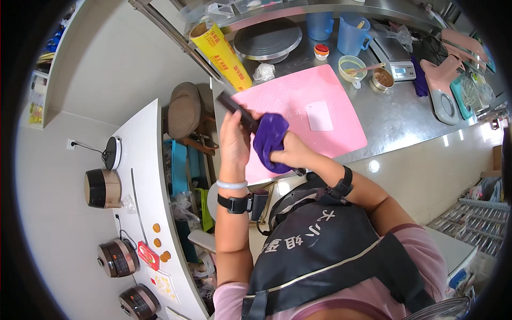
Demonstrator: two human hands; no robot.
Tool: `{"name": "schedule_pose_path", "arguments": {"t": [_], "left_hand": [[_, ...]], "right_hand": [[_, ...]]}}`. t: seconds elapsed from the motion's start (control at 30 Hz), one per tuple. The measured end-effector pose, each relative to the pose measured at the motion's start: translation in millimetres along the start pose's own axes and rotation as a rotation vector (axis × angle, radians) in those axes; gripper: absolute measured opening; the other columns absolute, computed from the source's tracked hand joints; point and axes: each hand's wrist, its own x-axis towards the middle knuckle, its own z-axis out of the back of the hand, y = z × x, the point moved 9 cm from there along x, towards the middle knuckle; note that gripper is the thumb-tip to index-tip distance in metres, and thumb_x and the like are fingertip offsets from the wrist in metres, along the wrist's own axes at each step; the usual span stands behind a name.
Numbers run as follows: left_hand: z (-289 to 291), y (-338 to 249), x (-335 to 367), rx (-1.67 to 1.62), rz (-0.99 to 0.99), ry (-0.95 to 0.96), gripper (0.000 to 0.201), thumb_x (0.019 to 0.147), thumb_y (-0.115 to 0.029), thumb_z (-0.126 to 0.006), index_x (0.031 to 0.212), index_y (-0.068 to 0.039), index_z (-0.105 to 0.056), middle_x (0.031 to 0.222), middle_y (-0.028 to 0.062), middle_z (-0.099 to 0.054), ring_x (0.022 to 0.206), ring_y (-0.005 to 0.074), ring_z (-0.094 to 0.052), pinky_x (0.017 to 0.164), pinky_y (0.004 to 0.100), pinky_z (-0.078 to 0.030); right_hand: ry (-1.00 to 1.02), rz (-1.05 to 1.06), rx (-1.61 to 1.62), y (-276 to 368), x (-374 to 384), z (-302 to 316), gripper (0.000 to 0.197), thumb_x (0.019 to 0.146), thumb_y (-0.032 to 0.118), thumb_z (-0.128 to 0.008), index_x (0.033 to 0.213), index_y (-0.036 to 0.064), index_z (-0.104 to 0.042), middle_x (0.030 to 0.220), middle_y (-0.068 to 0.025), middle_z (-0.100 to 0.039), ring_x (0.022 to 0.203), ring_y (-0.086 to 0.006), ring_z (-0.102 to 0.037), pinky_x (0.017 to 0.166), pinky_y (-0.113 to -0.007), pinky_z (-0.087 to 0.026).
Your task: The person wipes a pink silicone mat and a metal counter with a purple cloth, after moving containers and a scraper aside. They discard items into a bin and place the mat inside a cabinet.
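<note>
My left hand (pixel 233 140) is wrapped round a dark brown rod (pixel 235 109), which slants over the left part of a pink silicone mat (pixel 341 130). A bunched purple cloth (pixel 272 136) covers the rod's near end. My right hand (pixel 292 151) grips this cloth from the right, its fingers partly hidden in the folds. Whatever part of the rod lies inside the cloth is out of sight. On the mat, right of my hands, lies a white rounded card-shaped scraper (pixel 319 116).
Behind the mat are a yellow film roll (pixel 221 56), a grey turntable (pixel 268 38), blue jugs (pixel 353 34), a bowl with a spatula (pixel 350 69) and a kitchen scale (pixel 393 56). A pink stand mixer (pixel 445 80) stands far right. Left, a white counter (pixel 146 186) holds several cookers.
</note>
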Motion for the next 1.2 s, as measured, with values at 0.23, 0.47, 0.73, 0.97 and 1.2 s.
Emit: {"name": "schedule_pose_path", "arguments": {"t": [0.23,0.47,0.73,0.97,1.2], "left_hand": [[43,-17,14,-0.548,0.030,-0.116,0.035,0.087,-0.030,-0.057,0.059,-0.015,-0.042,0.048,-0.0024,-0.034,0.047,0.0123,-0.034,0.059,0.0284,-0.037],[90,15,13,-0.694,0.105,-0.322,0.033,0.085,-0.023,-0.056,0.057,-0.013,-0.041,0.047,-0.0026,-0.036,0.046,0.0128,-0.038,0.060,0.0300,-0.040],[104,102,7,-0.543,0.272,-0.525,0.030,0.086,-0.024,-0.057,0.062,-0.015,-0.042,0.049,-0.0031,-0.038,0.047,0.0121,-0.041,0.060,0.0303,-0.045],[42,153,8,-0.572,0.320,-0.350,0.022,0.088,-0.026,-0.057,0.074,-0.011,-0.049,0.064,0.0037,-0.049,0.063,0.0159,-0.049,0.067,0.0299,-0.043],[7,163,9,0.248,0.475,-0.086,0.031,0.088,-0.025,-0.055,0.111,-0.005,-0.050,0.103,0.0100,-0.060,0.099,0.0196,-0.055,0.086,0.0342,-0.039]], "right_hand": [[0.300,-0.260,0.111,-17,-39,2,0.046,0.065,0.014,-0.064,0.107,-0.0024,-0.055,0.092,-0.0093,-0.060,0.086,-0.0168,-0.057,0.076,-0.027,-0.046],[-0.525,-0.387,-0.091,-109,-137,247,0.027,0.070,0.007,-0.053,0.093,-0.0044,-0.061,0.079,-0.0072,-0.063,0.068,-0.0141,-0.059,0.061,-0.029,-0.048],[-0.614,-0.249,-1.310,-87,-142,311,0.065,0.067,0.032,-0.073,0.117,-0.0003,-0.048,0.117,-0.0209,-0.051,0.107,-0.0345,-0.050,0.086,-0.043,-0.043],[0.031,-0.080,-0.136,-72,-60,75,0.054,0.079,0.031,-0.066,0.121,0.0025,-0.046,0.108,-0.0150,-0.057,0.095,-0.0245,-0.057,0.081,-0.035,-0.046],[-0.294,-0.441,-0.195,-130,-134,189,0.036,0.091,0.036,-0.043,0.095,0.0027,-0.057,0.059,-0.0084,-0.055,0.044,-0.0174,-0.052,0.041,-0.030,-0.041]]}}
